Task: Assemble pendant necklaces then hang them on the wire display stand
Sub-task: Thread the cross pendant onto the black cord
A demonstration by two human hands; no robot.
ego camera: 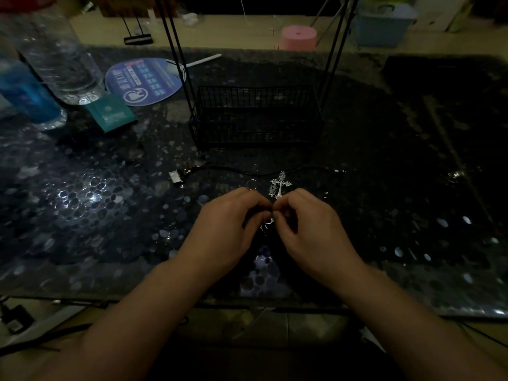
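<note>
My left hand [233, 215] and right hand [305, 215] pinch a small pendant piece [268, 222] together, joining it, just near of the cross pendant [279, 185].

Table top [110, 215]: glossy, pebble-patterned. On it: wire stand [255, 116], matt black metal; cross pendant [280, 185], shiny silver metal; bottle [60, 56], clear plastic; fan [145, 81], printed, smooth.

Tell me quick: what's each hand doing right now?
Left hand: fingers curled, pinching a small metal piece.
Right hand: fingers curled, pinching the same piece.
</note>
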